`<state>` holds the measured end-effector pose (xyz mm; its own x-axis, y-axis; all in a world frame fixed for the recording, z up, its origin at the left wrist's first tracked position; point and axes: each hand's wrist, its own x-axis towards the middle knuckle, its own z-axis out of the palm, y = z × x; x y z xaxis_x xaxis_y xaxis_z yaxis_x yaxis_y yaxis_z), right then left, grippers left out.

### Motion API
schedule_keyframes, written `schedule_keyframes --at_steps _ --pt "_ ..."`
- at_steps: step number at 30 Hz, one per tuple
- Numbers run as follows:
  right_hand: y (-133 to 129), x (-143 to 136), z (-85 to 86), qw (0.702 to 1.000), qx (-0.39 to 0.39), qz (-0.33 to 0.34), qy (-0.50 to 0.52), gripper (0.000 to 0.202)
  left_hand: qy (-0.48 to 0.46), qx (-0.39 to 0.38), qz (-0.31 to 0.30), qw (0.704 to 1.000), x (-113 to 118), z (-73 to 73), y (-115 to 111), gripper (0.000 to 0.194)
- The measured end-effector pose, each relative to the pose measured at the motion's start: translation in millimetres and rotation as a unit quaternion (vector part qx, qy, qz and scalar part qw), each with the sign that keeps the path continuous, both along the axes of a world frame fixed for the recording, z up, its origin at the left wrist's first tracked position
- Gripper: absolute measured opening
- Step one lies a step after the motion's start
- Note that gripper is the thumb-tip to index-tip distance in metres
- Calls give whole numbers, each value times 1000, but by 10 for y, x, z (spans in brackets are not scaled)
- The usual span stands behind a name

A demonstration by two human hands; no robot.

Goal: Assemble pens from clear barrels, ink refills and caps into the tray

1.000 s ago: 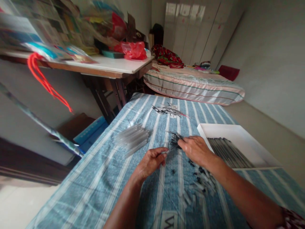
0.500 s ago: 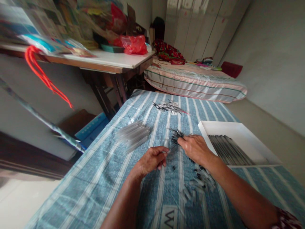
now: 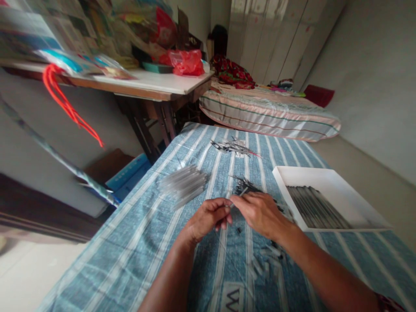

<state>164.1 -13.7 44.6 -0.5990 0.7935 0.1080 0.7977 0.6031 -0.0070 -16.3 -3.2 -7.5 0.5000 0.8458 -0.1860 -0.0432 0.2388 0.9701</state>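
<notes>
My left hand (image 3: 206, 219) and my right hand (image 3: 261, 212) meet over the striped cloth, fingertips nearly touching. Both are closed in a pinch around a thin, pale, pen-like stick (image 3: 243, 191), whose upper end pokes out past the right fingers. Just beyond the right hand lies a heap of small dark slender parts (image 3: 242, 183), partly covered by that hand. A bundle of clear thin tubes (image 3: 185, 185) lies left of it. Short clear and black pieces (image 3: 268, 262) are scattered below the right wrist. One small black piece (image 3: 238, 230) sits alone under the hands.
On the right, a white open box (image 3: 355, 190) holds a row of dark slender rods (image 3: 315, 208). Thin loose strips (image 3: 231, 147) lie at the cloth's far end. A cluttered side table (image 3: 156, 86) stands at left; a bed (image 3: 269, 110) stands behind.
My right hand has come from the dark heap toward my left and now pinches close to its fingertips. The left hand has barely moved. The view has shifted slightly.
</notes>
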Motion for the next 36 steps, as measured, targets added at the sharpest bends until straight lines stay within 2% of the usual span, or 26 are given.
schedule_keyframes --at_steps 3,5,7,10,13,15,18,20,25,30,33,36 --pt "-56 -9 -107 994 7 -35 105 24 -57 -10 39 998 -13 29 7 29" --pt "-100 -28 -205 990 -49 -81 102 18 -89 -18 72 993 -18 39 11 29" --pt "-150 -62 -323 985 -120 -116 49 16 -113 -24 92 989 -20 42 13 28" --pt "-209 -109 -494 974 -179 -141 10 14 -127 -18 97 987 -26 31 10 30" --pt "-205 -89 -587 961 -211 -132 123 10 -125 -11 72 990 -36 12 6 34" --pt "-163 -33 -589 926 -244 -118 262 10 -116 -12 53 992 -40 -3 4 33" --pt "-82 63 -539 835 -295 -114 451 9 -105 -20 33 994 -36 -21 0 33" --pt "-41 101 -509 784 -306 -116 527 10 -98 -29 25 994 -29 -26 -5 34" --pt "-1 94 -574 694 -298 -126 643 14 -90 -31 15 995 -7 -17 -22 36" --pt "16 96 -762 658 -302 -100 683 11 -70 -24 5 997 13 -27 -24 37" --pt "26 117 -819 637 -302 -72 706 10 -60 -24 -17 998 23 -47 -16 38" --pt "29 134 -814 637 -297 -57 709 6 -51 -27 -28 998 32 -59 -10 40"
